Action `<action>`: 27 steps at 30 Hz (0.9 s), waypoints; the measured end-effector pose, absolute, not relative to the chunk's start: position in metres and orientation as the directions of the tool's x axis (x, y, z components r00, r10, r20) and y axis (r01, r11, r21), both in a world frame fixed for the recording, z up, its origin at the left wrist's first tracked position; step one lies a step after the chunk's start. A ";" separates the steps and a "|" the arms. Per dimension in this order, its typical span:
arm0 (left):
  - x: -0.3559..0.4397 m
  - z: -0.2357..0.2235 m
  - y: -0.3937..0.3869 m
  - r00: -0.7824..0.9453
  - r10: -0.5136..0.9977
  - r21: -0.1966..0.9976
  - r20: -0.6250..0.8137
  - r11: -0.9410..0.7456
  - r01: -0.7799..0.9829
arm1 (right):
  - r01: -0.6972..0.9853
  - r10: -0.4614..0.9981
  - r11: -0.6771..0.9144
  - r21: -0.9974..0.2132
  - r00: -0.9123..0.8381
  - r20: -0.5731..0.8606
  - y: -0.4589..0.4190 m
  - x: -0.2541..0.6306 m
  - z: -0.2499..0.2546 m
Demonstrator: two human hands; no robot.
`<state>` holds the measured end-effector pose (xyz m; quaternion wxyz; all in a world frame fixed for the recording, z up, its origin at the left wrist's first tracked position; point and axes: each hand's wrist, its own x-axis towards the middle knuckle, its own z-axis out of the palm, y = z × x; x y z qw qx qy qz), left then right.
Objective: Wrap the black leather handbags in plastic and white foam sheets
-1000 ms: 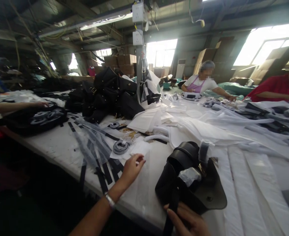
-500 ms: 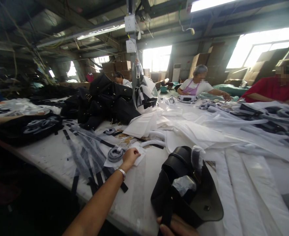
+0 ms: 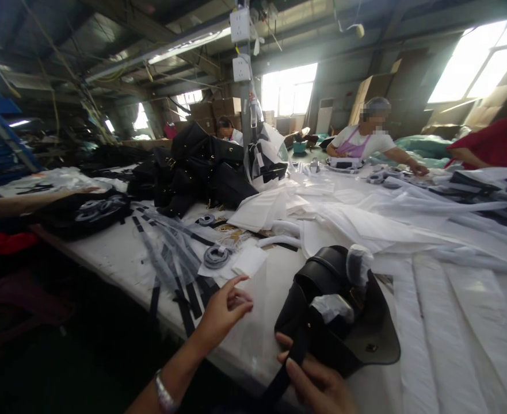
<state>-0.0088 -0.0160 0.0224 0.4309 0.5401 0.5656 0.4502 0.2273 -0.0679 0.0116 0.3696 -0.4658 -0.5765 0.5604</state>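
Observation:
My left hand (image 3: pixel 229 310) hovers over the table's near side, fingers apart and curved, with nothing between them. Just beyond it lie a white paper sheet (image 3: pixel 250 260) and a coiled grey strap (image 3: pixel 217 256). At the lower right, my right hand (image 3: pixel 316 371) is closed around a black strap (image 3: pixel 288 363). This strap runs down in front of a black bag (image 3: pixel 311 287), which rests on the table with its flap folded open to the right. White wrapping (image 3: pixel 331 308) covers parts inside the bag.
Clear plastic strips with black ends (image 3: pixel 171 253) lie to the left. Black bags (image 3: pixel 201 167) are heaped behind them. White foam sheets (image 3: pixel 343 221) spread across the right. Co-workers (image 3: pixel 359 141) stand across the table, and another person's arm (image 3: pixel 15 207) reaches in from the left.
My left hand has drawn back from the white paper toward me, and its fingers have spread. My right hand has moved up slightly along the black strap. The view has shifted.

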 end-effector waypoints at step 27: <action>0.014 0.043 -0.090 0.075 0.964 0.956 -0.254 0.239 0.168 | 0.167 0.909 -0.192 -0.967 -0.341 -0.239 -0.066 0.224 0.027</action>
